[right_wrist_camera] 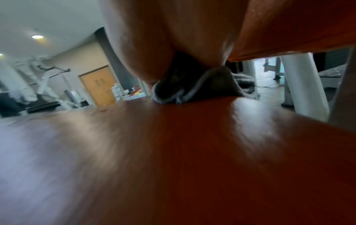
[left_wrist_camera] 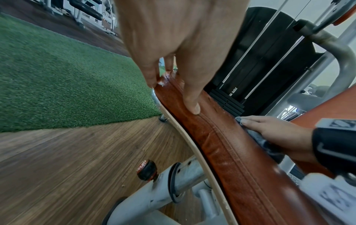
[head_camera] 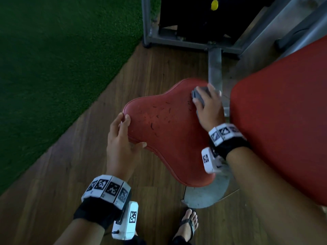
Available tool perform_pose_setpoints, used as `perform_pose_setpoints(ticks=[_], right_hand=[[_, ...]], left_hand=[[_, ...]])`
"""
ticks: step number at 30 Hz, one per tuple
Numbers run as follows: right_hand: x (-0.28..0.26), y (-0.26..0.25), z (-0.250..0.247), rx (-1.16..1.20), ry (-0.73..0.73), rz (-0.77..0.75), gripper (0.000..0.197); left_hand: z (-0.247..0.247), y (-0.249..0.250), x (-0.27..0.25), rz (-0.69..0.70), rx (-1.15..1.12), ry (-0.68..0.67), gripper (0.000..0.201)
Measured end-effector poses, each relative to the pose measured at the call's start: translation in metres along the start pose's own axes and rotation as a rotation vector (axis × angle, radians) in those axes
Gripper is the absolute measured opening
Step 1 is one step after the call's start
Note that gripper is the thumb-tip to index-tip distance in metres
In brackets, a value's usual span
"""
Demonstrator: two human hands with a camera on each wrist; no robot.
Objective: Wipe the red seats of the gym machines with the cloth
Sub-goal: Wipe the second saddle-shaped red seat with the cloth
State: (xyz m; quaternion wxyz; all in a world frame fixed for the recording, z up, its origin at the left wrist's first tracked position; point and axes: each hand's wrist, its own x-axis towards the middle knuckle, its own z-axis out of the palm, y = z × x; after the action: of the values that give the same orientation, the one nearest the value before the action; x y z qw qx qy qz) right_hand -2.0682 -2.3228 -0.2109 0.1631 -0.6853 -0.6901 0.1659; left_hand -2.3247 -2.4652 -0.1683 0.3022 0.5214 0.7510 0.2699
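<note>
The left hand (head_camera: pixel 122 138) grips the near-left edge of the red seat (head_camera: pixel 166 131), thumb on the side seam and fingers curled over the rim, bracing the pad. Ahead and to the right of it, across the seat's top, the right hand (head_camera: pixel 208 108) lies flat with fingers spread, pressing the grey cloth (head_camera: pixel 200 93) onto the far right corner of the pad; the cloth is bunched under the palm and shows past the fingertips.

To do this stroke well, I would keep the palm weight even so the whole cloth drags rather than rolling up, and sweep from that far corner back toward the left hand, overlapping passes. The dark crescent marks (head_camera: pixel 159 114) in the middle of the seat, between the two hands, look like wear or scuffs; if they are cracks, rubbing harder may lift the cover, so moderate pressure seems wiser. The left hand should hold firm, since the seat sits on a single post (left_wrist_camera: pixel 154 196) and may swivel.

To the right of the right hand, almost touching the wrist, rises the red back pad (head_camera: pixel 283 112), not yet reached by the cloth. That surface, and the seat's rim under the left hand's fingers, seem left to wipe.
</note>
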Motion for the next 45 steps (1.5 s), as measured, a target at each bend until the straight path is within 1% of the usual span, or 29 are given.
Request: perform_pose_setpoints(ticks=[2,5,9,11,14,16,19,22,25,29,32,36,39,43,45], right_hand=[[-0.022,0.0,0.003,-0.033,-0.007,-0.041,0.042],[-0.034,-0.007,0.003,-0.055,-0.03,-0.017,0.041],[-0.014,-0.015,0.001,-0.11,-0.091,0.039,0.042],[-0.003,-0.015,0.001,-0.107,-0.108,0.038,0.043],[-0.006,-0.016,-0.001,-0.101,-0.129,0.039,0.044],[-0.023,-0.017,-0.003,-0.08,-0.141,0.049,0.044],[-0.062,-0.025,-0.008,-0.067,-0.149,0.035,0.046],[-0.098,-0.034,-0.011,-0.084,-0.201,0.043,0.051],[-0.106,-0.039,-0.011,-0.098,-0.222,0.061,0.053],[-0.087,-0.039,-0.005,-0.099,-0.247,0.084,0.058],[-0.069,-0.041,-0.003,-0.155,-0.228,0.093,0.058],[-0.032,-0.041,0.003,-0.257,-0.212,0.058,0.058],[0.001,-0.038,0.005,-0.26,-0.225,0.045,0.057],[0.036,-0.046,0.008,-0.264,-0.209,0.104,0.054],[0.048,-0.055,0.009,-0.243,-0.231,0.143,0.053]], left_hand=[[0.0,0.0,0.0,-0.003,-0.012,0.001,0.093],[0.0,0.0,-0.002,-0.01,-0.025,-0.005,0.093],[0.001,-0.001,-0.002,-0.003,-0.005,-0.006,0.092],[0.002,-0.001,-0.002,0.004,0.006,0.0,0.092],[0.001,-0.002,-0.002,0.005,0.002,0.004,0.092],[0.001,-0.002,-0.003,-0.002,0.0,-0.002,0.092],[0.002,-0.003,-0.003,0.005,-0.012,-0.002,0.094],[0.002,-0.002,-0.003,0.0,0.01,-0.003,0.095],[0.002,-0.002,-0.003,-0.002,0.016,-0.008,0.095],[0.003,-0.004,-0.003,0.009,0.012,-0.002,0.094],[0.004,-0.006,-0.004,0.015,0.006,0.006,0.094],[0.004,-0.008,-0.004,0.02,0.002,0.002,0.095],[0.004,-0.006,-0.004,0.005,0.013,0.001,0.096],[0.004,-0.002,-0.003,-0.009,0.011,-0.011,0.097],[0.004,-0.002,-0.003,-0.008,0.01,-0.006,0.097]])
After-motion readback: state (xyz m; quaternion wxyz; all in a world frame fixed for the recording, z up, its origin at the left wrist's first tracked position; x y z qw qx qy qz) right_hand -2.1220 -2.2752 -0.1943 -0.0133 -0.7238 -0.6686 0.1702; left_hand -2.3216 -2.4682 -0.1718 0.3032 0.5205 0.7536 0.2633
